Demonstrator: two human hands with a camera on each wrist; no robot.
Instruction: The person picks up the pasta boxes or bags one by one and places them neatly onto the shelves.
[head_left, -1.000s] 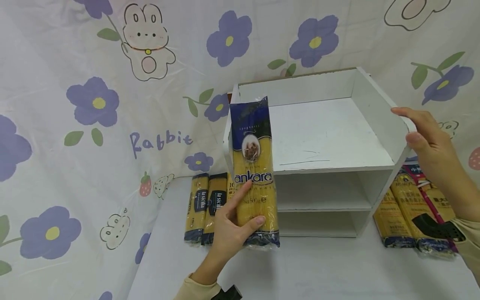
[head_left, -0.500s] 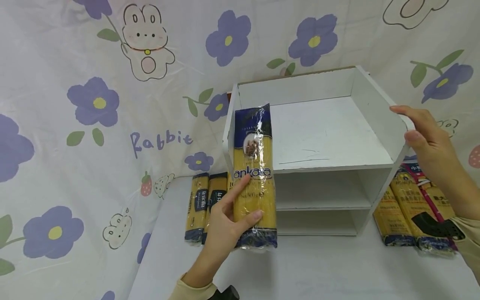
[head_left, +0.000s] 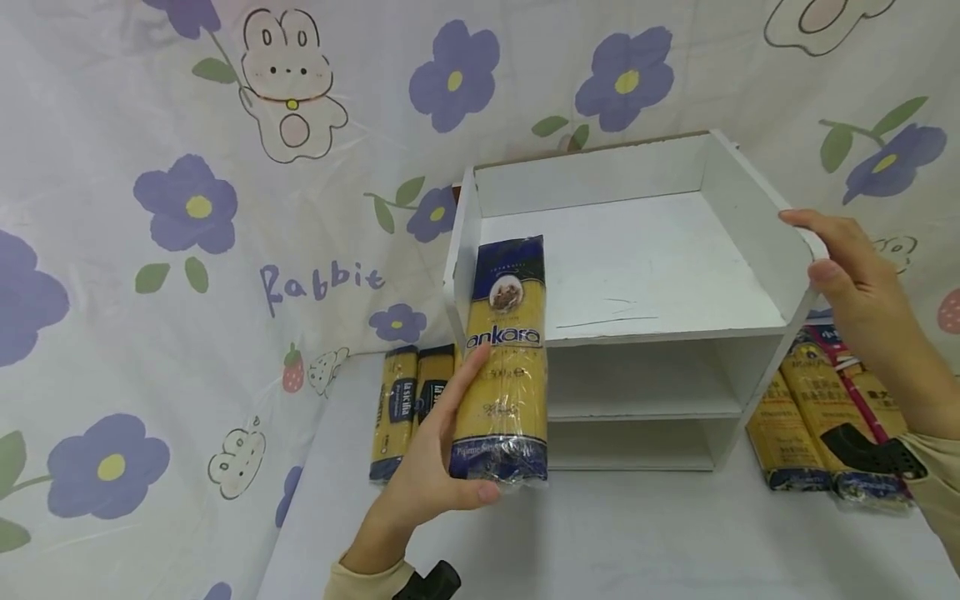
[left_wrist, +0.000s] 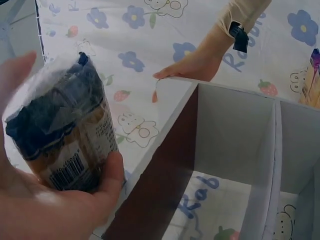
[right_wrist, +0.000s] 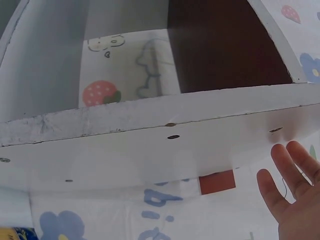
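A bag of spaghetti (head_left: pixel 506 392) with a blue top and yellow middle leans into the left side of the shelf unit's top tray. My left hand (head_left: pixel 423 471) holds its lower end, index finger along the left edge and thumb at the bottom end. In the left wrist view the bag's crinkled end (left_wrist: pixel 70 135) sits between thumb and fingers. At the far right my right hand (head_left: pixel 862 292) grips the front corner of the white shelf unit (head_left: pixel 652 275), index finger over the top edge and thumb by the front edge. Its other fingers (right_wrist: pixel 287 165) lie along the outer side panel.
Two dark-labelled pasta bags (head_left: pixel 393 417) lie on the table left of the shelf unit, partly behind my left hand. More yellow pasta bags (head_left: pixel 825 417) lie at its right side. A flowered cloth (head_left: pixel 300 217) hangs behind. Two lower compartments (head_left: pixel 645 383) face me.
The spaghetti bag has tipped down and settled lower over the tray's left side. My left thumb has slid from its front face to its bottom end. The right hand keeps its place.
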